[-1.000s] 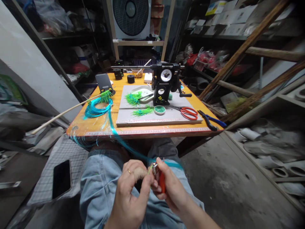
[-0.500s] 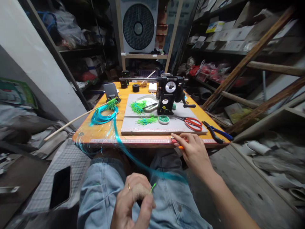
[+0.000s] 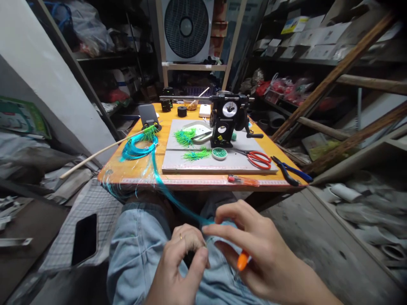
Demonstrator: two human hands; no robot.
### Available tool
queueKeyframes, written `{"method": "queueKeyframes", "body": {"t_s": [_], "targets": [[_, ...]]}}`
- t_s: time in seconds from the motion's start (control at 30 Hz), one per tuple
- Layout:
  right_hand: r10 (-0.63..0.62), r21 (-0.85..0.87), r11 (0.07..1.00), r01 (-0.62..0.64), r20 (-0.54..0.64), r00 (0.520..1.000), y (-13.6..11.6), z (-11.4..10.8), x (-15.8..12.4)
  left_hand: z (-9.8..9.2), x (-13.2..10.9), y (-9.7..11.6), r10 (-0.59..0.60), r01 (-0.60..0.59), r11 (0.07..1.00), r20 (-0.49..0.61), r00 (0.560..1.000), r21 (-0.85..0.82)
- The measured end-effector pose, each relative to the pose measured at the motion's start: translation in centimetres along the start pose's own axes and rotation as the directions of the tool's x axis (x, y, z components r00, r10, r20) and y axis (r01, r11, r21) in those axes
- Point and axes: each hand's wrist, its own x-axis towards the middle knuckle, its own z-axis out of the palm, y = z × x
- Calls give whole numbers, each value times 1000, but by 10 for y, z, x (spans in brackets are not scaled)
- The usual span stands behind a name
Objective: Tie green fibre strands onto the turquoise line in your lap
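My left hand [image 3: 179, 264] is over my lap in blue jeans, thumb and forefinger pinched together on a thin fibre I can barely see. My right hand [image 3: 259, 250] is just right of it, its forefinger and thumb reaching to the left fingertips, with a small orange tool [image 3: 242, 261] tucked in its lower fingers. A teal fibre bundle [image 3: 159, 178] runs from a coil on the orange table [image 3: 124, 173] down to both hands. A red-orange lighter [image 3: 243, 181] lies at the table's front edge.
On the table stand a black hand-crank winder [image 3: 227, 120], green fibre tufts [image 3: 186, 136], a round green tub [image 3: 219, 153], red scissors [image 3: 259, 159] and blue-handled pliers [image 3: 291, 171]. A dark phone [image 3: 84, 238] lies on a mat at the left. Cluttered shelves surround the table.
My right hand carried the lighter to the table edge, left it there, and came back to my lap with an orange tool. The left hand stayed pinched.
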Motion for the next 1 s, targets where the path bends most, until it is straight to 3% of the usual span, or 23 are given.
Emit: {"method": "queueKeyframes", "body": {"t_s": [0.1, 0.2, 0.37, 0.5, 0.83, 1.0], "targets": [[11, 21, 1000, -12, 68, 998, -12, 4, 1, -2, -1, 1, -13, 11, 999, 45, 999, 47], [13, 43, 999, -14, 16, 1000, -13, 12, 0, -5, -2, 0, -28, 21, 996, 79, 996, 90], [233, 172, 964, -202, -180, 956, -18, 27, -4, -11, -6, -3, -134, 136, 991, -63, 989, 15], [358, 241, 922, -302, -237, 903, -25, 40, -9, -7, -5, -2, -180, 172, 981, -103, 978, -89], [352, 279, 913, -299, -165, 921, -26, 44, -9, -4, -5, -8, -160, 155, 987, -121, 980, -44], [313, 260, 930, -261, -182, 932, -23, 47, -10, -4, -4, -3, -99, 112, 990, -140, 985, 86]]}}
